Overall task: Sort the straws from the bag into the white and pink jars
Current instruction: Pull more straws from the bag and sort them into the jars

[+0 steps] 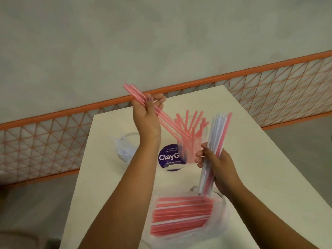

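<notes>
My left hand [148, 119] is raised over the table and pinches a few pink straws [136, 94] that slant down toward the clear jar of pink straws [191, 141]. My right hand [219, 169] grips an upright bundle of white and pink straws [218, 133] to the right of that jar. A second clear jar [125, 150] with white straws stands at the left, partly hidden by my left forearm. The clear plastic bag [181, 214] lies near the front edge with several pink and white straws in it.
The white table [260, 177] carries a round purple sticker [169, 157] between the jars. An orange wire-mesh fence [53, 141] runs behind the table, in front of a grey wall. Grey floor shows on both sides.
</notes>
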